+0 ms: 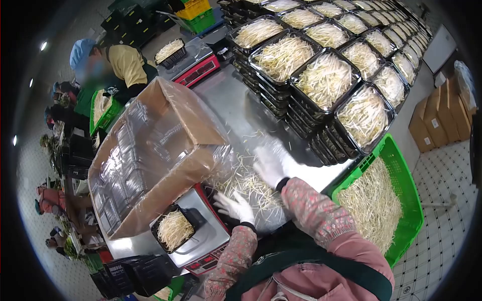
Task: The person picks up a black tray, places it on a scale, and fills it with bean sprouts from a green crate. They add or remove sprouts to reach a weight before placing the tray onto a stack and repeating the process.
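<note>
My left hand (235, 206), in a white glove, is over the metal table beside the red-edged scale (210, 232). Its fingers are spread and nothing is in them. Loose bean sprouts (246, 183) lie scattered between my hands. My right hand (269, 166), also gloved and slightly blurred, reaches to the far side of these sprouts with its fingers stretched out. On the scale sits a black tray of bean sprouts (174, 231). To my right, a green crate (415, 200) holds a large heap of sprouts.
Stacked black trays filled with sprouts (326, 80) cover the table's far right. A cardboard box (196, 113) of clear plastic containers stands at left. Beyond it are a second scale (197, 70) and a co-worker (128, 65). Brown cartons (439, 118) stand at far right.
</note>
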Motion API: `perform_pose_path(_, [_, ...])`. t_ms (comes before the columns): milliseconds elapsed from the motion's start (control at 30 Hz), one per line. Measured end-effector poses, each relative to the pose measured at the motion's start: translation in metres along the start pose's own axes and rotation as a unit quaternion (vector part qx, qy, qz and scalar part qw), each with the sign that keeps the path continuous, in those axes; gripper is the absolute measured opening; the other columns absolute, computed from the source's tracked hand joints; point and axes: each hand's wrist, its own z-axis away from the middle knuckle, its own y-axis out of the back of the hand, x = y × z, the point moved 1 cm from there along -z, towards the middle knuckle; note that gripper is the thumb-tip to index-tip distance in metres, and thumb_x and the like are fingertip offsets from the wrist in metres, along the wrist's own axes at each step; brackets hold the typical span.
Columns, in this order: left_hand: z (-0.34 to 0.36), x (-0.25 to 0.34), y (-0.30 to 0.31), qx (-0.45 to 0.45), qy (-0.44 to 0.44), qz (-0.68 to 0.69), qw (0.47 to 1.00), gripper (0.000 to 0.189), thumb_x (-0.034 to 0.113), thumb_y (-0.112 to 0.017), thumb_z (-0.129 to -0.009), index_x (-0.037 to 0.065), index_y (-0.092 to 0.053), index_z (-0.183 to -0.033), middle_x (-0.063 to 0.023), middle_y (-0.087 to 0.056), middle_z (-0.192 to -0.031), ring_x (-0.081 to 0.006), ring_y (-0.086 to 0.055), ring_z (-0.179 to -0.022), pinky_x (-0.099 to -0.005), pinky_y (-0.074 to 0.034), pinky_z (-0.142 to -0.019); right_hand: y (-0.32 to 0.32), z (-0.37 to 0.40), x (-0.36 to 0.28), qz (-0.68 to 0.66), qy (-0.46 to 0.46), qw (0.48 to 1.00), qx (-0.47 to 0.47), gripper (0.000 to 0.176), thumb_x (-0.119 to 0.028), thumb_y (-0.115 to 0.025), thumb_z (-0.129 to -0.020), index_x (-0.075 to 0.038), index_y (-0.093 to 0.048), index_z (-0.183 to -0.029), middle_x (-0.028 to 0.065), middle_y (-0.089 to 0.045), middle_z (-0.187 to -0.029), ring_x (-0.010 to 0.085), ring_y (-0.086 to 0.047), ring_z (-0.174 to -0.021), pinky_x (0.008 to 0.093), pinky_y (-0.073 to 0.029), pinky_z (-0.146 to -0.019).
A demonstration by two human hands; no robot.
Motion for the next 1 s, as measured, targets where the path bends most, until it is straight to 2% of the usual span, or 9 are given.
perform_pose_path(167, [0.007,0.02,0.018,-0.067,-0.157,0.149,0.974,0.057,0.022,-0.046,-0.101,0.001,-0.028,-0.15,-0.02,-0.024,-0.158,-0.0395,-0.015,-0.148,-0.0518,-0.011,-0.12,0.022,-0.054,0.011,-0.076,0.017,0.994,0.072,0.034,-0.022,-0.05,-0.096,-0.009,-0.063,-0.124,0.0162,-0.061,-0.127,0.0305,-0.054,-0.124,0.0423,-0.036,-0.11])
perform_pose_path(300, [-0.041,0.032,0.027,0.069,0.053,0.26,0.962,0.057,0.025,-0.044,-0.102,-0.001,-0.026,-0.15,-0.0243,-0.025,-0.156,-0.0384,-0.019,-0.147,-0.0514,-0.012,-0.119,0.021,-0.102,0.066,0.09,0.058,0.978,0.179,0.037,-0.025,-0.052,-0.097,-0.003,-0.059,-0.126,0.0192,-0.058,-0.13,0.0347,-0.053,-0.124,0.0397,-0.042,-0.106])
perform_pose_path(367, [-0.053,0.04,0.005,0.025,0.06,0.079,0.995,0.059,0.024,-0.044,-0.102,0.001,-0.023,-0.152,-0.0232,-0.023,-0.157,-0.0372,-0.016,-0.148,-0.056,-0.009,-0.119,0.005,-0.086,0.035,0.171,0.021,0.966,0.19,0.038,-0.021,-0.055,-0.095,-0.001,-0.057,-0.128,0.0204,-0.057,-0.132,0.0364,-0.05,-0.127,0.0423,-0.039,-0.108])
perform_pose_path(533, [-0.036,0.057,0.002,-0.053,-0.148,0.179,0.971,0.052,0.025,-0.043,-0.102,0.003,-0.034,-0.148,-0.0218,-0.031,-0.155,-0.0389,-0.022,-0.146,-0.0501,-0.014,-0.119,-0.009,-0.032,-0.017,-0.069,0.183,0.98,-0.038,0.036,-0.02,-0.054,-0.092,-0.003,-0.061,-0.124,0.018,-0.058,-0.131,0.0327,-0.048,-0.13,0.0441,-0.033,-0.114])
perform_pose_path(633, [-0.069,0.039,0.016,0.12,-0.044,0.15,0.98,0.054,0.021,-0.048,-0.1,-0.003,-0.034,-0.146,-0.0279,-0.03,-0.153,-0.0371,-0.022,-0.146,-0.0486,-0.016,-0.119,0.039,-0.084,0.001,-0.03,0.112,0.993,0.024,0.032,-0.018,-0.05,-0.094,-0.004,-0.064,-0.119,0.0172,-0.062,-0.125,0.0311,-0.052,-0.126,0.0412,-0.039,-0.106])
perform_pose_path(700, [-0.094,0.036,0.009,0.089,0.044,0.235,0.967,0.061,0.023,-0.049,-0.1,-0.005,-0.027,-0.148,-0.0274,-0.024,-0.156,-0.0442,-0.018,-0.145,-0.0473,-0.016,-0.119,0.025,-0.105,0.04,-0.161,-0.109,0.978,0.072,0.04,-0.026,-0.044,-0.099,-0.005,-0.058,-0.131,0.0181,-0.058,-0.132,0.0332,-0.048,-0.13,0.042,-0.036,-0.109])
perform_pose_path(767, [-0.09,0.062,0.004,0.043,0.11,0.168,0.979,0.065,0.028,-0.048,-0.099,-0.003,-0.022,-0.151,-0.0291,-0.017,-0.157,-0.0434,-0.015,-0.146,-0.0461,-0.015,-0.12,0.013,-0.102,0.046,0.182,-0.001,0.974,0.139,0.045,-0.028,-0.045,-0.099,-0.006,-0.051,-0.138,0.0182,-0.051,-0.141,0.0338,-0.042,-0.135,0.0456,-0.032,-0.112])
perform_pose_path(933, [-0.056,0.041,-0.011,-0.112,-0.142,0.19,0.965,0.045,0.019,-0.048,-0.098,0.004,-0.048,-0.14,-0.0172,-0.044,-0.148,-0.0365,-0.027,-0.145,-0.051,-0.017,-0.118,-0.006,-0.046,-0.02,-0.018,0.119,0.988,-0.096,0.046,-0.025,-0.052,-0.096,-0.008,-0.051,-0.139,0.0154,-0.051,-0.141,0.0341,-0.045,-0.133,0.0466,-0.037,-0.109])
perform_pose_path(1000, [-0.066,0.032,-0.005,0.009,-0.152,0.232,0.961,0.04,0.011,-0.052,-0.095,-0.001,-0.051,-0.133,-0.0207,-0.05,-0.14,-0.0364,-0.041,-0.136,-0.0462,-0.029,-0.114,-0.017,-0.06,-0.018,-0.095,0.177,0.979,-0.047,0.042,-0.024,-0.053,-0.096,-0.009,-0.055,-0.134,0.0139,-0.055,-0.138,0.035,-0.046,-0.131,0.045,-0.038,-0.108])
